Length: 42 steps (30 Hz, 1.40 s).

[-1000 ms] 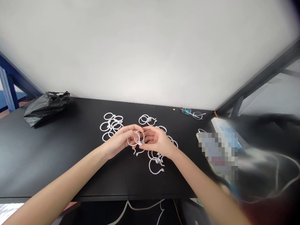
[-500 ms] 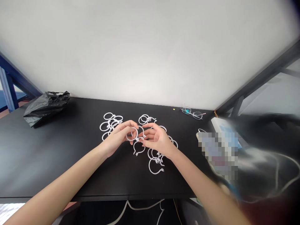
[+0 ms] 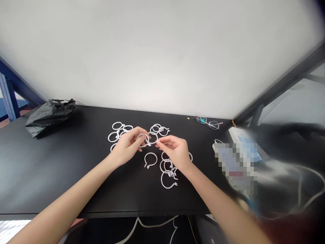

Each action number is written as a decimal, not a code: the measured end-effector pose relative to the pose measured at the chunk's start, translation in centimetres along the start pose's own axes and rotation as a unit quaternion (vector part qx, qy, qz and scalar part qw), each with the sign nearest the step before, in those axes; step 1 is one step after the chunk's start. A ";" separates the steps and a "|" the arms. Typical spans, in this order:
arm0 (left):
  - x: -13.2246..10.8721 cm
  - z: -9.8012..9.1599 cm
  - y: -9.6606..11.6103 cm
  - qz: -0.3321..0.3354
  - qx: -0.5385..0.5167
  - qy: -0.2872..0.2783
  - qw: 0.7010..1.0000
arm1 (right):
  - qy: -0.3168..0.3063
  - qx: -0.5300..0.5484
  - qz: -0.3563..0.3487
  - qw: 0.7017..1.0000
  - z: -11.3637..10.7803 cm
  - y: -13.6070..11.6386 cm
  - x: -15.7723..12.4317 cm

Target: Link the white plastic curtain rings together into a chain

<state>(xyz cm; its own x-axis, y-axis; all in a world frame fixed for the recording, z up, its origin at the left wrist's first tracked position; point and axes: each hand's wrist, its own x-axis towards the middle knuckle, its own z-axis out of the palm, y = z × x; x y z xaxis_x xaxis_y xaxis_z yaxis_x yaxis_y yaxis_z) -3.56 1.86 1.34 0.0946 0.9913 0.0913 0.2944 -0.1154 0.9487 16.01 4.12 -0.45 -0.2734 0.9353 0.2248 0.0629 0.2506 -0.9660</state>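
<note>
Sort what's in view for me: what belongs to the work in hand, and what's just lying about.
In the work:
- left hand and right hand
- white rings held between them
- loose white rings on the black table

Apparently just lying about:
- black plastic bag
- eyeglasses
- tiny yellow bit

A crumpled black plastic bag (image 3: 50,118) lies at left on the black desktop (image 3: 63,173), near a blue metal post (image 3: 9,96). Right of centre, thin-rimmed eyeglasses (image 3: 214,125) rest near the white wall (image 3: 162,61), a tiny yellow speck (image 3: 188,118) left of them. A white cable (image 3: 152,226) droops at bottom centre.
</note>
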 end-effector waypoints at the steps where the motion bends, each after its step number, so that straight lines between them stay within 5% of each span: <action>1: 0.0 -0.3 0.0 0.032 0.065 0.029 0.997 | 0.012 -0.020 -0.020 1.000 -0.1 0.0 0.0; 5: 0.4 -2.1 -0.5 0.140 0.311 0.131 0.931 | 0.040 -0.065 -0.066 0.995 -0.3 0.1 0.0; 10: 1.4 -3.8 -2.3 0.105 0.512 0.099 0.847 | 0.028 -0.032 -0.039 0.998 -0.3 0.0 0.1; 14: 1.6 -3.8 -3.2 0.099 0.560 0.115 0.815 | 0.018 -0.022 -0.030 0.999 -0.2 0.2 0.1; 18: 1.0 -2.6 -1.9 0.168 0.481 0.110 0.854 | 0.000 -0.007 -0.020 1.000 -0.2 0.4 -0.1; 22: -0.1 -0.4 -0.6 0.224 0.313 -0.016 0.923 | -0.067 0.044 0.022 0.997 0.0 0.0 -0.2; 25: -0.4 0.5 -0.6 0.197 0.304 -0.076 0.929 | -0.113 0.062 0.025 0.991 0.2 -0.3 -0.4; 30: -0.5 0.7 -0.9 0.189 0.266 -0.076 0.942 | -0.123 0.095 0.029 0.987 0.6 -0.4 -0.8; 36: -0.2 0.3 -0.5 0.188 0.315 -0.071 0.928 | -0.126 0.028 -0.013 0.992 0.4 -0.4 -0.6; 39: 0.6 -0.8 -1.0 0.189 0.415 0.000 0.890 | -0.127 -0.113 -0.087 0.982 0.0 -0.4 -0.2; 42: 1.5 -2.2 -2.1 0.165 0.495 0.044 0.852 | -0.197 -0.221 -0.114 0.948 -0.3 -0.5 -0.2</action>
<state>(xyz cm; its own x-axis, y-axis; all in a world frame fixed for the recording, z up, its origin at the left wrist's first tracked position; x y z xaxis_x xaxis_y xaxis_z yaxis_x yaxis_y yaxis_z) -6.11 3.69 0.16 0.2692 0.8901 0.3679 0.9276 -0.3424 0.1496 16.35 3.88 0.08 -0.6601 0.7003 0.2717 0.3321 0.5966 -0.7306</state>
